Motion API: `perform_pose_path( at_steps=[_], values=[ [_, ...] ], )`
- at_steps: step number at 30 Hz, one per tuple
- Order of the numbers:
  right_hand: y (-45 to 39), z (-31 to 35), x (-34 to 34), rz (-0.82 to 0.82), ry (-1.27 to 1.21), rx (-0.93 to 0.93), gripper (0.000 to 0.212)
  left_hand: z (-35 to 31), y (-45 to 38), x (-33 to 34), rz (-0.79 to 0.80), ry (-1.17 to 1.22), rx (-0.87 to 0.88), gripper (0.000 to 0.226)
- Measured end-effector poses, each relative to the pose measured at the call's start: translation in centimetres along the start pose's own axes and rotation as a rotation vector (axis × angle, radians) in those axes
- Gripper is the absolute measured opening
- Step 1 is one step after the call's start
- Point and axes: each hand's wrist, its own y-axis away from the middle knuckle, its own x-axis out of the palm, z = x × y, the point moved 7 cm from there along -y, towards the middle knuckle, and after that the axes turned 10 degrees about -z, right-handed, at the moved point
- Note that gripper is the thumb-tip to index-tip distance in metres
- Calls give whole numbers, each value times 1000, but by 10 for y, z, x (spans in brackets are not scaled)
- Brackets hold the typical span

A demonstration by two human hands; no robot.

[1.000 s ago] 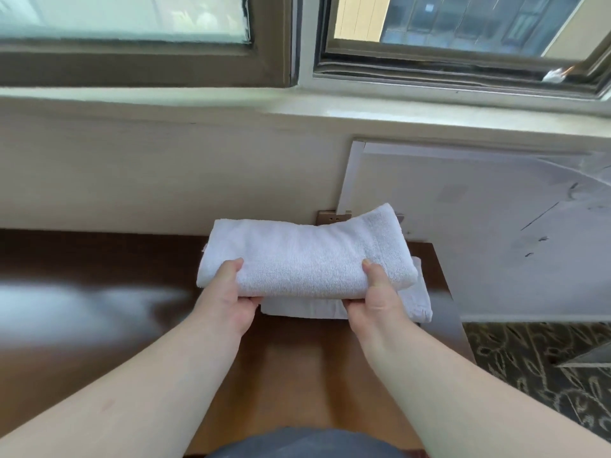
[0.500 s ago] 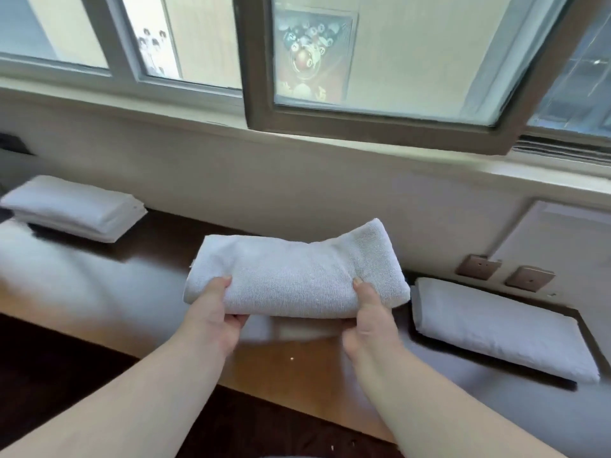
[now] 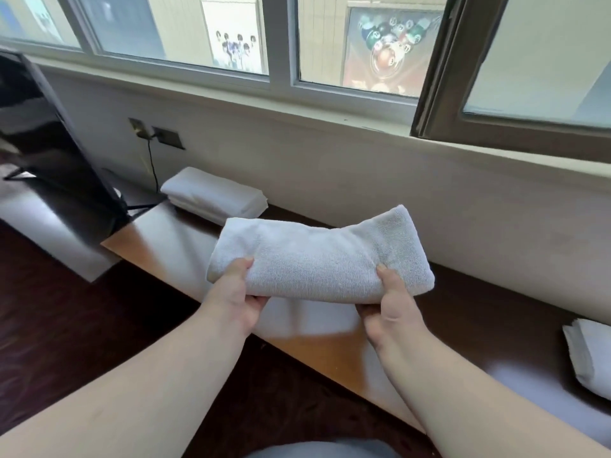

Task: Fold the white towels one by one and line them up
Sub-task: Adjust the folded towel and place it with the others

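Note:
I hold a folded white towel [image 3: 317, 256] in the air above the glossy wooden counter [image 3: 317, 348]. My left hand [image 3: 236, 292] grips its near left corner, thumb on top. My right hand [image 3: 390, 309] grips its near right part, thumb pressed into the terry cloth. The towel sags slightly in the middle. A second folded white towel [image 3: 215, 195] lies flat on the counter at the back left, against the wall. At the right edge of the view, a third folded towel [image 3: 591, 355] rests on the counter, partly cut off.
A dark flat screen [image 3: 49, 153] stands tilted at the left end of the counter. Wall sockets [image 3: 165, 135] with a black cable sit behind it. The window sill [image 3: 330, 104] runs along the wall above. Dark floor [image 3: 66, 325] lies to the left of the counter.
The view has swung left along the counter with the towel carried in both hands. The left towel now appears closer and the right towel has slid to the frame edge.

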Motion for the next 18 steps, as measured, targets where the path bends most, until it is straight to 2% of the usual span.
perform_pose_path(
  at_steps=[8, 18],
  values=[
    [-57, -51, 99, 84, -15, 23, 46, -66, -99, 24, 15, 15, 43, 19],
    [-115, -89, 249, 111, -19, 48, 38, -168, -215, 80, 69, 41, 37, 20]
  ],
)
